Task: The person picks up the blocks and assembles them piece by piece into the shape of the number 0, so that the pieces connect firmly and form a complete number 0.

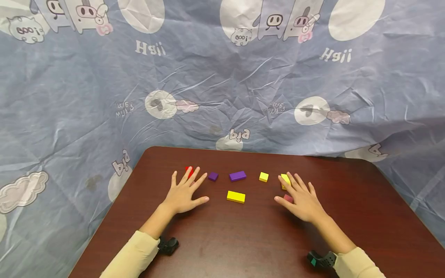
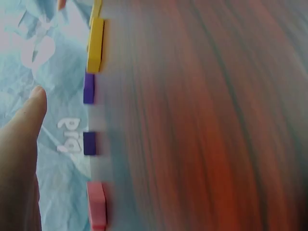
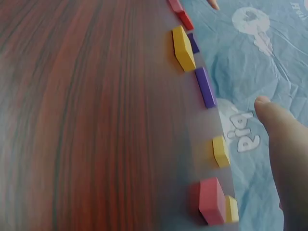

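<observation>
So there's a red block point(image 1: 192, 172) peeking past the left fingers point(image 1: 194, 177), dark purple cube point(image 1: 213, 177) just beside. Purple bar point(image 1: 238, 176) and yellow bar point(image 1: 236, 197) between both sets of fingers. By the right fingers point(image 1: 294, 183): small yellow block point(image 1: 264, 177), bigger yellow block point(image 1: 286, 179), pinkish-red block point(image 1: 288, 198). Table's point(image 1: 236, 239) reddish-brown, dark-streaked; cloth point(image 1: 215, 77) beyond is grey-blue, white circles, pink clouds.

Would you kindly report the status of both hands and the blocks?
Left hand and right hand open, empty. Front yellow block between them, untouched. Head view: right hand partly covers pink block.
</observation>
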`<state>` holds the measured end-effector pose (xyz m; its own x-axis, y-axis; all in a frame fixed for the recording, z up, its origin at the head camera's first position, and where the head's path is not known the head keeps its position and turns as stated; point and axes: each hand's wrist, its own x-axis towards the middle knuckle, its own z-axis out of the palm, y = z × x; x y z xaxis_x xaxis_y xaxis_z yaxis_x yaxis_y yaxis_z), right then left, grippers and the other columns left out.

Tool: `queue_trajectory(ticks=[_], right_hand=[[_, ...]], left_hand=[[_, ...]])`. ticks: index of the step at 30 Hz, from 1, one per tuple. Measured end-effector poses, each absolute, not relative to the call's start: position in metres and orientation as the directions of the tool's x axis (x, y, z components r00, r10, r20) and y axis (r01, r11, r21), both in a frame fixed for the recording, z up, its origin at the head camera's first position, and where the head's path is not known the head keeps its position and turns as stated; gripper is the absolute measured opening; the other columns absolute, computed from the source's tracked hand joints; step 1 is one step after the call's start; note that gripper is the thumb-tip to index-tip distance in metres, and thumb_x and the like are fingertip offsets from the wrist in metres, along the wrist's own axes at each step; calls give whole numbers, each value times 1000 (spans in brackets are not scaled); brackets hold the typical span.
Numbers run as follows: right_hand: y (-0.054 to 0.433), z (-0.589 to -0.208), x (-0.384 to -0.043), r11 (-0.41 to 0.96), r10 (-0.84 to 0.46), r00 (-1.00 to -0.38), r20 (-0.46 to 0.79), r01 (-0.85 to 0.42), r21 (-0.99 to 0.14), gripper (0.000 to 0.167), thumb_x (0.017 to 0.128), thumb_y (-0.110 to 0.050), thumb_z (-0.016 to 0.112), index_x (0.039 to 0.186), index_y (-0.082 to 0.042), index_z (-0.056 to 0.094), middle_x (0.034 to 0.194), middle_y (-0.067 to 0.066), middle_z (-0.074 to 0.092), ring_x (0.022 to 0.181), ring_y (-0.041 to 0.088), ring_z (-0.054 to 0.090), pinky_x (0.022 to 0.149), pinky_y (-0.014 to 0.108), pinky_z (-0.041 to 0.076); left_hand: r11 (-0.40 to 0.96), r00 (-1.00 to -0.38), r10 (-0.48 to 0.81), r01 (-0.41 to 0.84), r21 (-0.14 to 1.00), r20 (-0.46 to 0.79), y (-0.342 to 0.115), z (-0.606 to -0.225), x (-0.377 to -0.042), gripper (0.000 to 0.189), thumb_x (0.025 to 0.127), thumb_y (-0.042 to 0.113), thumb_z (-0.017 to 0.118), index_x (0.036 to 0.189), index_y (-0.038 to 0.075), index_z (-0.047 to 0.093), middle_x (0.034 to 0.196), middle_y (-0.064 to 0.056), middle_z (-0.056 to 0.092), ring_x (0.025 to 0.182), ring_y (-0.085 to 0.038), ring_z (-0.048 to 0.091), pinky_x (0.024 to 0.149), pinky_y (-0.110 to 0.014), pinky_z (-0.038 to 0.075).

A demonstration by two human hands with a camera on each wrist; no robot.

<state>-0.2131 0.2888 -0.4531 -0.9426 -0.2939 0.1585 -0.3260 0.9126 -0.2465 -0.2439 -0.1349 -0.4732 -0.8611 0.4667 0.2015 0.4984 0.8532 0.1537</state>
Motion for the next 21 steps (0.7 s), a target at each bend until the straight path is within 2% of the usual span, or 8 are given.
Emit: queue_trajectory(ticks=[3,6,10,17,21], right_hand=[[278,-458,-216,903,-310,-937,160,-343,-260,77,93,-64,48,156,-27,24,160,13,19,147,36,9,107,71,5],[265,-461,-219,889,-333,-927,174,-370,-271,77,93,-63,49,155,-22,30,159,14,23,145,38,14,107,71,8],[245,-465,-223,870,-360,-913,189,-402,-284,76,93,-63,49,152,-18,36,157,13,28,144,37,19,106,70,11],[213,-472,-228,839,-409,-895,179,-446,-313,75,92,-62,50,152,-19,37,155,13,32,143,37,24,107,70,13],[200,-476,-229,812,-440,-875,203,-485,-325,73,92,-58,54,149,-15,42,152,12,39,140,36,32,106,68,22]], left_hand=[[846,-856,485,511,152,181,-122,-473,-244,82,90,72,40,157,31,18,163,1,3,149,-26,0,108,-66,-11],[837,-846,506,529,142,168,-108,-474,-244,82,90,74,37,157,32,16,163,0,4,149,-25,0,109,-67,-6],[814,-825,537,561,148,176,-90,-478,-244,83,90,73,38,157,29,20,162,-2,12,149,-26,4,108,-70,1],[793,-801,576,596,129,161,-65,-482,-246,83,89,74,36,157,28,21,162,-4,17,148,-26,7,109,-69,3],[764,-781,606,624,164,148,-55,-482,-246,80,92,68,41,157,24,22,161,-5,20,148,-27,13,109,-69,6]])
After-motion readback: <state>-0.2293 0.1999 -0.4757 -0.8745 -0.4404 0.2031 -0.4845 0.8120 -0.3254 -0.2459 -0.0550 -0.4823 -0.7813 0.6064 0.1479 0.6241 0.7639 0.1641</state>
